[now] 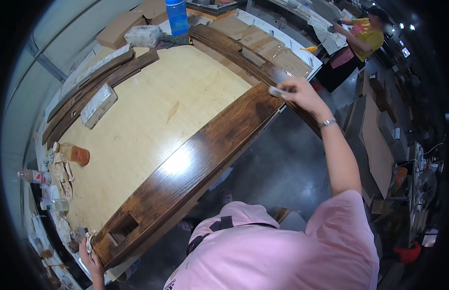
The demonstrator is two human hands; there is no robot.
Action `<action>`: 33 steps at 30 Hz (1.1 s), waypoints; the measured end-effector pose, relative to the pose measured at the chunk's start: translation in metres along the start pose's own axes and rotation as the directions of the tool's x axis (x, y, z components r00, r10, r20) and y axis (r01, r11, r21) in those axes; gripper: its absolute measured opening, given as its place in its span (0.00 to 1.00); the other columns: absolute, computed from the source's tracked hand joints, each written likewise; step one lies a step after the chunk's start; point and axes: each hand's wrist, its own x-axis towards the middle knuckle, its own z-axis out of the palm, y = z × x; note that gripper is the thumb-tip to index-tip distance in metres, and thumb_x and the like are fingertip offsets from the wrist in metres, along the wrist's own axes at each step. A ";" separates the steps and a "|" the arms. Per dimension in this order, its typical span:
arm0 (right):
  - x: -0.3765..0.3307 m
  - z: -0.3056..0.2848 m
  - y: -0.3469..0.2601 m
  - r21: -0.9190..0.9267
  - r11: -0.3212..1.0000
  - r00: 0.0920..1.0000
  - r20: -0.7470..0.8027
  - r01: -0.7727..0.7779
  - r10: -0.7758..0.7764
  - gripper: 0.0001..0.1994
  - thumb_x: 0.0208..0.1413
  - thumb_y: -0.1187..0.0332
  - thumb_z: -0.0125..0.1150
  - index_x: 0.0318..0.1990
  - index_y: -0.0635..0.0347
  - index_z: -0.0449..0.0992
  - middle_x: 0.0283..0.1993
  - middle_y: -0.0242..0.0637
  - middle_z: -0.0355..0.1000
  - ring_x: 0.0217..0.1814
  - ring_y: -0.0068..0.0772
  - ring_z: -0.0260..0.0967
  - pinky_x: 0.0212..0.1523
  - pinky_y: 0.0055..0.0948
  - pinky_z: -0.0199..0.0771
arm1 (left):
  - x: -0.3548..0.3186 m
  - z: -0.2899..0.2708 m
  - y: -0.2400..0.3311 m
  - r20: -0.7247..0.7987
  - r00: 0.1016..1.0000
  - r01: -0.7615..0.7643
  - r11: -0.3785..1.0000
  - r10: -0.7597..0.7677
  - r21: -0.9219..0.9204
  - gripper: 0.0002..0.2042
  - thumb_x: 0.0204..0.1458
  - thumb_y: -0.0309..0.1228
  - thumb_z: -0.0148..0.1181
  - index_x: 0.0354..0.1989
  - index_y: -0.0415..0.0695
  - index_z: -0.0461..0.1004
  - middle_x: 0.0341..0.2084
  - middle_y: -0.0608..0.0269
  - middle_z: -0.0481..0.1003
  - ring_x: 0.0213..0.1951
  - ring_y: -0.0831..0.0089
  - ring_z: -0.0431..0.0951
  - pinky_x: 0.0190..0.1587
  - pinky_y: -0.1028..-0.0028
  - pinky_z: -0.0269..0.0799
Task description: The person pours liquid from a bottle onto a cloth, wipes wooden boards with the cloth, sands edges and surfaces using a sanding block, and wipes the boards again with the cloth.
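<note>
A long, glossy dark brown wooden board (185, 159) runs diagonally along the near edge of the worktable, with a rectangular cutout near its left end. At that left end, my left hand (92, 261) grips the board's edge. A crumpled whitish cloth (90, 240) lies by its fingers. My right hand (304, 99) is at the far right end, fingers closed around a small pale block (278, 92) that touches or nearly touches the board's corner. Slight motion blur hides the block's exact kind.
On the pale tabletop (142, 106) are a wrapped block (98, 106), brown wooden strips (96, 92) and a jar of orange-brown liquid (77, 153). A blue bottle (177, 17) stands at the back, beside another dark board (229, 48). A person (362, 38) works at the far right.
</note>
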 end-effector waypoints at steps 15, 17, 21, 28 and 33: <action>-0.069 0.010 0.018 0.069 0.967 0.938 -0.234 -0.244 0.254 0.12 0.50 0.64 0.72 0.39 0.62 0.84 0.28 0.36 0.75 0.30 0.28 0.71 0.34 0.26 0.69 | 0.003 -0.005 0.009 0.004 1.000 0.023 1.000 -0.023 0.003 0.26 0.60 0.39 0.46 0.61 0.31 0.67 0.54 0.43 0.72 0.57 0.48 0.72 0.63 0.61 0.62; -0.074 0.013 0.014 0.061 0.977 0.900 -0.381 -0.206 0.213 0.12 0.49 0.65 0.72 0.38 0.62 0.84 0.28 0.36 0.75 0.30 0.28 0.71 0.33 0.25 0.69 | 0.014 0.004 0.009 0.023 1.000 0.020 1.000 -0.020 -0.009 0.26 0.59 0.38 0.46 0.61 0.31 0.67 0.55 0.43 0.72 0.58 0.47 0.71 0.63 0.61 0.62; -0.066 0.057 -0.032 -0.158 0.987 0.785 -0.616 -0.038 -0.068 0.10 0.44 0.73 0.68 0.36 0.62 0.81 0.33 0.43 0.74 0.34 0.45 0.72 0.36 0.37 0.73 | 0.014 0.009 0.001 0.004 1.000 -0.019 1.000 0.019 -0.017 0.26 0.58 0.36 0.45 0.61 0.31 0.67 0.55 0.42 0.72 0.58 0.47 0.72 0.63 0.61 0.61; -0.111 0.130 -0.133 0.047 0.947 0.879 -0.389 0.319 -0.277 0.13 0.41 0.73 0.70 0.39 0.58 0.82 0.31 0.39 0.71 0.36 0.41 0.74 0.37 0.36 0.76 | 0.004 0.004 -0.006 -0.035 0.998 -0.059 0.998 0.059 -0.001 0.26 0.58 0.36 0.46 0.62 0.32 0.67 0.55 0.42 0.72 0.57 0.46 0.72 0.63 0.60 0.62; -0.079 0.077 -0.077 -0.106 0.993 0.780 -0.625 -0.047 -0.030 0.13 0.44 0.75 0.70 0.40 0.62 0.82 0.31 0.39 0.71 0.31 0.38 0.72 0.32 0.34 0.71 | 0.002 0.003 -0.010 -0.045 0.997 -0.054 0.997 0.056 0.051 0.25 0.59 0.36 0.46 0.61 0.32 0.68 0.56 0.42 0.73 0.58 0.47 0.72 0.63 0.60 0.62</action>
